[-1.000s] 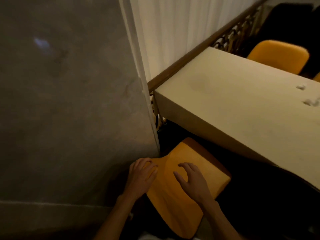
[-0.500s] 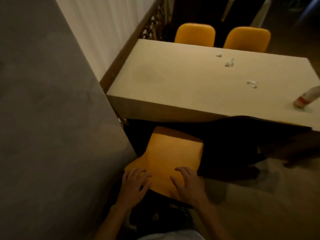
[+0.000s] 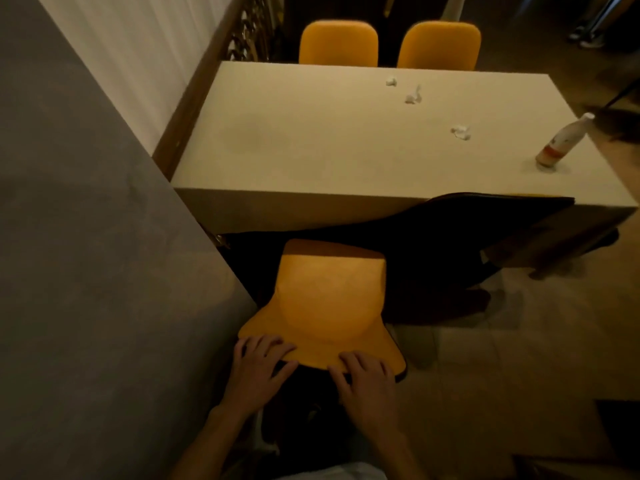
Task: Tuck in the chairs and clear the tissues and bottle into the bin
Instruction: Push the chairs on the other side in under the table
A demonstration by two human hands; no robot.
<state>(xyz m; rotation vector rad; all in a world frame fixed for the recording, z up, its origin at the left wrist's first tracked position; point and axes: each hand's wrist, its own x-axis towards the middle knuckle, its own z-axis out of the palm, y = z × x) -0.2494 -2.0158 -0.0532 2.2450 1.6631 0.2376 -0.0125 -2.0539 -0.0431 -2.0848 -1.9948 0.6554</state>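
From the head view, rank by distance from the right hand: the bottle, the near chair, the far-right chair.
From the right hand:
1. Near chair: gripped at its backrest top.
2. Bottle: upright at the table's right end.
3. Far-right chair: across the table.

both bare forearms reach forward from the bottom of the view, side by side and a little apart, angling slightly toward each other. the left hand (image 3: pixel 259 365) lies palm down, its fingers spread and bent over the near edge of the yellow chair back (image 3: pixel 329 306), fingertips resting on top of it. the right hand (image 3: pixel 363 375) sits just beside it, also palm down, fingers curled over the same edge, thumb pointing inward toward the left hand. the two hands do not touch each other. both wrists are roughly straight.
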